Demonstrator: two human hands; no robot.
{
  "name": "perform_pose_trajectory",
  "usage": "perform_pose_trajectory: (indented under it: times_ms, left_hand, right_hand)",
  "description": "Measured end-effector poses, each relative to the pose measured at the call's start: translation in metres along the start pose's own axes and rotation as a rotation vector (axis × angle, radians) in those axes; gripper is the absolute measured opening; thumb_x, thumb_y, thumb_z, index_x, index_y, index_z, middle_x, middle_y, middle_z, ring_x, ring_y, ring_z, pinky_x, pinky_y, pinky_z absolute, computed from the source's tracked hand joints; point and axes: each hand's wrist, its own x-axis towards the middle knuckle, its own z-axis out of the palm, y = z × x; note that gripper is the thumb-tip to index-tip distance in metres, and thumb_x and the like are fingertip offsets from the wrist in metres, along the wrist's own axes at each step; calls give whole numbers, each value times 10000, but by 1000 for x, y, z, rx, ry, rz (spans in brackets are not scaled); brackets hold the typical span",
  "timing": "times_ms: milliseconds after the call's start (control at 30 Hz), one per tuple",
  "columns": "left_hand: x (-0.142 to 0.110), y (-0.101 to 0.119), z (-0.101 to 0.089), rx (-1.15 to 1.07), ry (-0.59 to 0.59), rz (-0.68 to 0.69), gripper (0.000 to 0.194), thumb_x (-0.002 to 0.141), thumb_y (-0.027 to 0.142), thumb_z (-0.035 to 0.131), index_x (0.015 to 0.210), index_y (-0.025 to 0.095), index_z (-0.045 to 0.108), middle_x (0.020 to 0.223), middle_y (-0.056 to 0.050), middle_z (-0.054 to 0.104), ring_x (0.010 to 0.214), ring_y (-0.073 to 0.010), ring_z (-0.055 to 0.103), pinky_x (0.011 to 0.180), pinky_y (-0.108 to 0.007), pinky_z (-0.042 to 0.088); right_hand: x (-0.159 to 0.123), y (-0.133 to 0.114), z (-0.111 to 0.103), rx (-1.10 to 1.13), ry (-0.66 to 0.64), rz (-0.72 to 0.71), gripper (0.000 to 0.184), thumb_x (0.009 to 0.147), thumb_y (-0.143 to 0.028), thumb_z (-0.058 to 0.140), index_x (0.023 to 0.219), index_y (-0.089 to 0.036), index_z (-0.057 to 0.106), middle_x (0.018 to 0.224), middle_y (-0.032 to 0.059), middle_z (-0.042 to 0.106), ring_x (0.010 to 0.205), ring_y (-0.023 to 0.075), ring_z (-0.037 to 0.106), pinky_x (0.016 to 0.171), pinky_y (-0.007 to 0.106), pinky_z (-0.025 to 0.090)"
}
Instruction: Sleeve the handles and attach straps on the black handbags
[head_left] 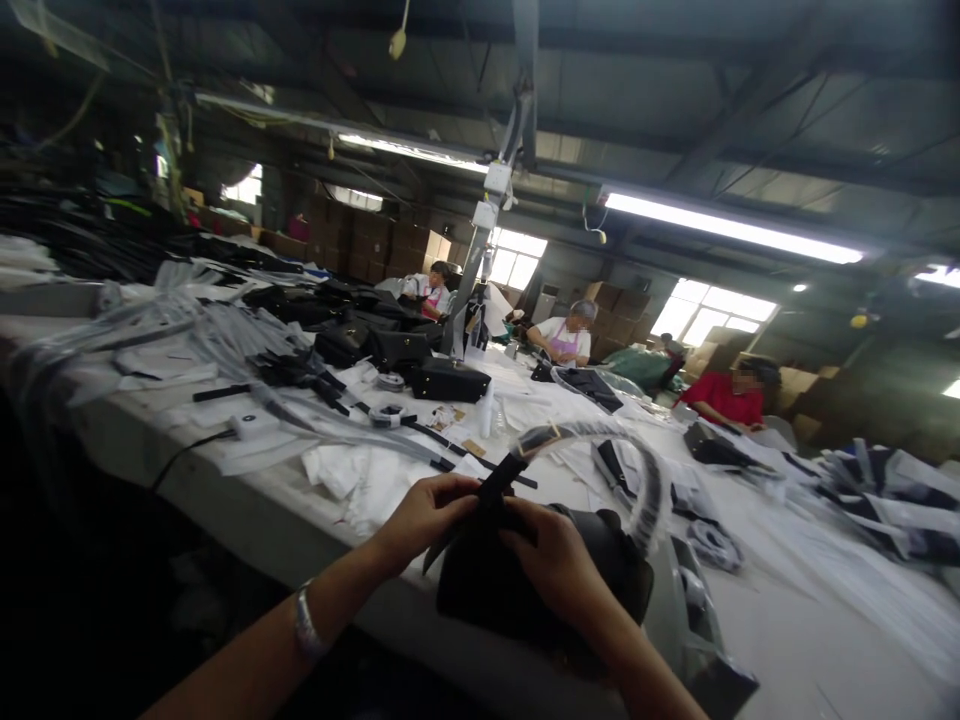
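Note:
A black handbag sits at the near table edge, in front of me. Its arched handle is wrapped in clear film and rises to the right. My left hand is closed, pinching a black strap at the handle's near end between thumb and fingers. Close beside it, my right hand lies over the top of the bag, its fingers curled against the base of the same strap. The fingertips of the right hand are partly hidden in the dark.
A white table carries film-wrapped straps, finished black bags and white wrapping. A grey tray stands right of my bag. Several co-workers sit across the table, one in a red top. A post rises mid-table.

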Motion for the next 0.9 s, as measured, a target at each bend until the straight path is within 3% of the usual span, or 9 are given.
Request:
perform_pose_trajectory:
  times_ms: [267, 400, 467, 533, 600, 667, 733, 833, 900]
  left_hand:
    - [3, 5, 18, -90, -82, -62, 269, 782, 324, 737, 993, 159, 718, 966, -63, 756, 935, -241, 675, 867, -335, 487]
    - [1, 19, 20, -89, -83, -23, 293, 792, 313, 732, 1042, 169, 682, 905, -39, 731, 857, -194, 665, 793, -287, 491]
    - [-1, 33, 18, -71, -68, -29, 333, 793, 322, 733, 1082, 179, 650, 839, -15, 705, 774, -162, 651, 702, -251, 486]
    - [-4, 50, 17, -50, -71, -62, 353, 787, 344, 740, 1080, 181, 630, 779, 7, 672, 685, -137, 626, 593, -217, 456]
    - [-7, 68, 15, -56, -116, -82, 329, 795, 363, 734, 1041, 172, 629, 765, 9, 660, 651, -124, 610, 552, -202, 437]
    - [-9, 85, 13, -89, -160, -77, 291, 822, 375, 707, 1005, 161, 634, 764, -2, 666, 648, -118, 611, 567, -199, 447]
    - [-8, 96, 11, -121, -172, -75, 270, 858, 379, 667, 1008, 156, 642, 804, -29, 694, 687, -130, 636, 600, -204, 468]
    - [-4, 92, 9, -151, -98, -82, 300, 875, 402, 632, 1063, 168, 639, 884, -66, 727, 762, -177, 685, 623, -231, 500]
    - [0, 78, 13, -119, 3, -10, 308, 865, 419, 629, 1058, 179, 644, 932, -74, 736, 835, -216, 702, 670, -268, 527]
  right_hand:
    - [-12, 3, -21, 114, -111, -4, 401, 795, -97, 606, 1151, -257, 697, 1065, 24, 750, 988, 238, 686, 909, 348, 499]
    - [-22, -1, -17, -75, 49, -65, 206, 880, -188, 592, 1030, -243, 721, 901, 27, 764, 831, 213, 713, 757, 297, 528]
    - [-26, -10, -20, -228, 244, -204, 161, 925, -222, 554, 948, -216, 713, 775, 29, 744, 692, 189, 693, 655, 278, 515]
    - [-27, -24, -27, -360, 381, -450, 145, 933, -196, 554, 995, -193, 685, 813, 43, 745, 718, 180, 687, 688, 282, 521]
    - [-21, -40, -36, -486, 369, -673, 246, 919, -186, 591, 1161, -173, 627, 1055, 85, 737, 963, 213, 679, 900, 343, 504]
    - [-10, -53, -44, -576, 263, -767, 406, 917, -210, 605, 1314, -171, 530, 1281, 112, 644, 1176, 245, 593, 1098, 441, 366]
    - [3, -60, -52, -587, 145, -739, 475, 939, -220, 571, 1397, -194, 449, 1266, 103, 653, 1133, 230, 621, 1132, 475, 314]
    - [18, -65, -62, -502, 43, -601, 453, 974, -203, 484, 1422, -243, 429, 1065, 69, 716, 914, 184, 677, 952, 368, 480]
    - [24, -67, -67, -418, 59, -493, 416, 977, -214, 454, 1391, -257, 479, 1037, 71, 700, 884, 180, 662, 820, 295, 507]
